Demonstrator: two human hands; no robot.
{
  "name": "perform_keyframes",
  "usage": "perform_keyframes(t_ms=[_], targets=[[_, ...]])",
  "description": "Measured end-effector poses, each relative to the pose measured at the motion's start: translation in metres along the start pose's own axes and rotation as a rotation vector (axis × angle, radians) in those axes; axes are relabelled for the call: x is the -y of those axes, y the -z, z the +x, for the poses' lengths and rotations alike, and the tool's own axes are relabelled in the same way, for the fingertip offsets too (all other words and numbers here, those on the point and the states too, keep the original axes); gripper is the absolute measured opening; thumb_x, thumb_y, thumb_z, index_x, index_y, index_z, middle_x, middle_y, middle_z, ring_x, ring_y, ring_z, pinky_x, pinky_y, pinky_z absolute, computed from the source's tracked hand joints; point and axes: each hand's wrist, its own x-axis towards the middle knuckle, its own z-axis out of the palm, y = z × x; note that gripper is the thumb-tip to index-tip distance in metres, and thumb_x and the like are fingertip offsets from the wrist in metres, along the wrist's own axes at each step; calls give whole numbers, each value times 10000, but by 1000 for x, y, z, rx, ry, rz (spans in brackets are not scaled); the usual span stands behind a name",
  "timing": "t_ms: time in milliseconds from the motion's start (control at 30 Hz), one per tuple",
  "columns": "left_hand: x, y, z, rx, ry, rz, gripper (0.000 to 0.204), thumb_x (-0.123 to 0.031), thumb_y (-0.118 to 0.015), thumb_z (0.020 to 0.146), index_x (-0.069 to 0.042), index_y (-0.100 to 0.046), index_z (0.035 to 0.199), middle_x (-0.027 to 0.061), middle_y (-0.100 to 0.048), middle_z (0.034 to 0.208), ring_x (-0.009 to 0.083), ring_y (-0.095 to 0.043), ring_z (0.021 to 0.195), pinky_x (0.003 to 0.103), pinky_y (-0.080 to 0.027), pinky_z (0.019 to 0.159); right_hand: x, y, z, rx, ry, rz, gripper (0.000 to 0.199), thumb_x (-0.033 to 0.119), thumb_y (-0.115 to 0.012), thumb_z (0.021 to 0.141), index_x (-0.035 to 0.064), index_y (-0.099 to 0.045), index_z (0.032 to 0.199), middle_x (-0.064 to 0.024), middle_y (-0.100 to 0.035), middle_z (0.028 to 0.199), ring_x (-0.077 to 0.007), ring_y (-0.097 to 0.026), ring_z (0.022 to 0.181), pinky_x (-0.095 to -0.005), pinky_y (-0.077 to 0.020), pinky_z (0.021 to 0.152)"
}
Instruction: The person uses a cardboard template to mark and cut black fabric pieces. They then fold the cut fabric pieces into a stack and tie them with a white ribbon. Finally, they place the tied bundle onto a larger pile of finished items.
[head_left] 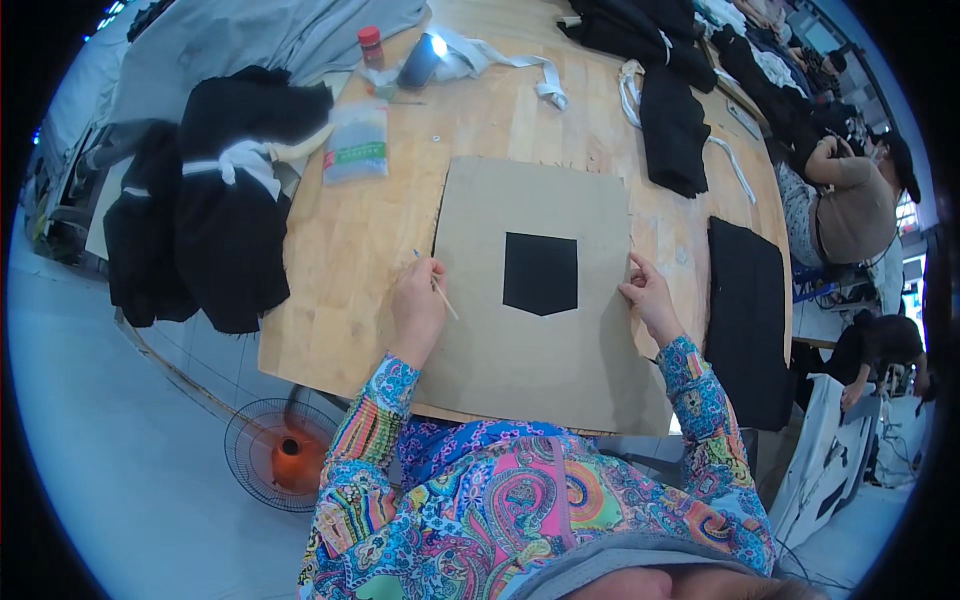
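A large grey-brown cardboard sheet lies on the wooden table in front of me. In its middle sits a black pocket shape with a pointed lower edge; whether it is a cut-out over black cloth or a piece on top, I cannot tell. Dark threads peek out along the sheet's left edge. My left hand is closed round a thin pale pencil-like stick with a blue tip, by that edge. At the right edge, my right hand pinches the cardboard between thumb and fingers.
Folded black cloth lies on the right, with black bundles at far left. A plastic packet, a red-capped jar and white strips lie further back. An orange fan stands below left. Other people work at right.
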Motion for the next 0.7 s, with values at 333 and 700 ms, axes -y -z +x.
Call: perform_keyframes(t_ms=[333,700], targets=[[18,3,7,39,83,-72,181,-92,-712,716,-61,-601,856,79,-576,656,200,-567,601,341,-452,570,65,-84,18,24,712,-529,546,314,-664,835,103,-486,1306,-122,-394,1410,-355,-247,1367,-556,-207,1079],[19,13,12,128,126,-198,192,-77,-726,727,-37,-607,872,55,-561,641,141,-534,583,303,-447,556,52,-108,51,29,476,-647,562,450,-567,880,188,-452,1364,-65,-343,1477,-326,-220,1390,-668,-84,1048]])
